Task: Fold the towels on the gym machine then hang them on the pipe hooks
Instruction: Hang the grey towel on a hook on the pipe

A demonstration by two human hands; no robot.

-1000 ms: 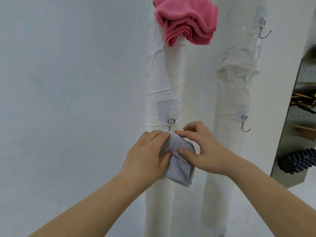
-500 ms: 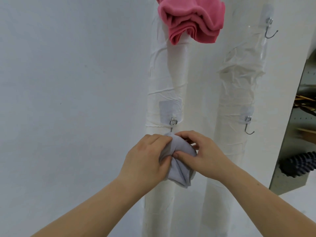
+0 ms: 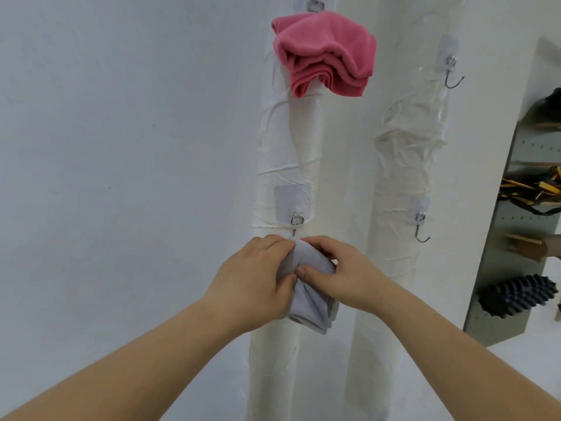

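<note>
A folded grey towel (image 3: 309, 299) is pressed against the left white-wrapped pipe (image 3: 285, 147), just under its lower metal hook (image 3: 297, 220). My left hand (image 3: 252, 281) grips the towel's left side and my right hand (image 3: 337, 275) pinches its top and right side. The hook's tip is hidden behind the towel and my fingers. A folded pink towel (image 3: 324, 53) hangs from the upper hook of the same pipe.
The right wrapped pipe (image 3: 403, 165) carries two bare hooks, one high (image 3: 452, 74) and one low (image 3: 421, 229). A grey metal rack (image 3: 513, 238) with a black spiked roller (image 3: 519, 294) and yellow-black straps stands at the right. A plain white wall fills the left.
The view has tilted up a little, showing more of the pink towel. My hands have closed tighter around the grey towel's top under the lower hook.
</note>
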